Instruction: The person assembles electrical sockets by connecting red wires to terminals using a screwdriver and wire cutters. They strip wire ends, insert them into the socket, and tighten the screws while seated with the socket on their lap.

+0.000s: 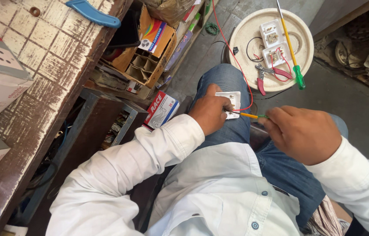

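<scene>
Head view, looking down at the lap: a small white square socket plate lies on the person's left knee, on blue jeans, its back side up with a few small terminal holes showing. It is partly covered by the left hand, whose fingers curl over the plate's near edge and pin it against the knee. A red wire loops up to the plate's right edge from the floor side. Just right of the plate, the right hand is closed in a fist around a small screwdriver with a yellow shaft and green grip; its tip touches the plate's lower right corner.

Beyond the plate, well apart, stands a round cream board carrying two more white sockets, red-handled pliers and a long yellow and green screwdriver. Left of the plate, near the knee, a red and white box lies on the floor, and further left an open cardboard box sits beside a worn wooden table.
</scene>
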